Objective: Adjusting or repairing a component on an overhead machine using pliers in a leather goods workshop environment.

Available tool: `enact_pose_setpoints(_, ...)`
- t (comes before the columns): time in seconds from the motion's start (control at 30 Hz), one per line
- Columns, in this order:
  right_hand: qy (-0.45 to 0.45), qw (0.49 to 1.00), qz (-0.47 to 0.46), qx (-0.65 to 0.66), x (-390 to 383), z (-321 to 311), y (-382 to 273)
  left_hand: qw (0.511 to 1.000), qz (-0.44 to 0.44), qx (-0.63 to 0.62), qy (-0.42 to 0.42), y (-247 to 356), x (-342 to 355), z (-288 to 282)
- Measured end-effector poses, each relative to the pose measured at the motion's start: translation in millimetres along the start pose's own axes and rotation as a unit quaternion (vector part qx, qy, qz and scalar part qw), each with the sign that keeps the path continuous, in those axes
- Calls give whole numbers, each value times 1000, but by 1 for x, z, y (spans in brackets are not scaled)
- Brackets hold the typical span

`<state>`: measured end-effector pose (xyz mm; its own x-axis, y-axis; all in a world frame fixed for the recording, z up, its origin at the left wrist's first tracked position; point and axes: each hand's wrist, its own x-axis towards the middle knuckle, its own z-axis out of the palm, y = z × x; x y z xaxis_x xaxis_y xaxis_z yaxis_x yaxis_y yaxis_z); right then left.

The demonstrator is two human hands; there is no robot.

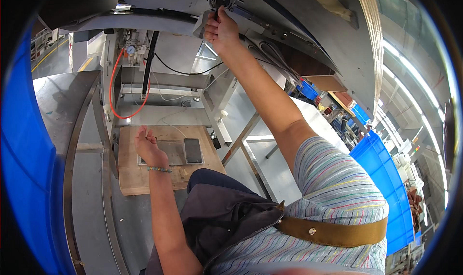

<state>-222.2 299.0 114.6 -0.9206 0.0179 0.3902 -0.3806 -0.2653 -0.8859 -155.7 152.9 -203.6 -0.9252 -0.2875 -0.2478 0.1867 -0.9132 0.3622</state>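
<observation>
My right hand (222, 33) reaches up to the underside of the machine at the top. Its fingers wrap round a dark handle just below a round black-and-metal fitting (223, 1), and the thumb points up toward that fitting. The hand hides most of the handle. My left hand (150, 146), with a beaded bracelet (159, 169) at the wrist, hangs over a wooden board (132, 181) low in front of me. Its fingers are loosely bent, a little apart, with nothing visible in them. A foot pedal plate with a dark pad (194, 150) lies on the board.
A metal table (60, 101) and a blue bin (21, 144) stand at the left. An orange hose (112, 99) loops down beside a pressure gauge (130, 49). Metal frame legs cross below my right arm. A large blue crate (386, 188) is on the right.
</observation>
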Motion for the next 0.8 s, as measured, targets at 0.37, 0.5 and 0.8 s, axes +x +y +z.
enact_pose_setpoints(0.37, -13, 998, -18, 54, -5, -12, 4, 1000, -3, 8, 1, 1, 2, 0)
enact_pose_setpoints(0.5, -48, 998, 21, 39, -11, -9, -2, 1000, -1, 10, 1, 0, 2, -1)
enact_pose_setpoints(0.8, -109, 974, 100, 171, -6, 0, -11, 1000, 4, 4, 6, -3, 3, -2)
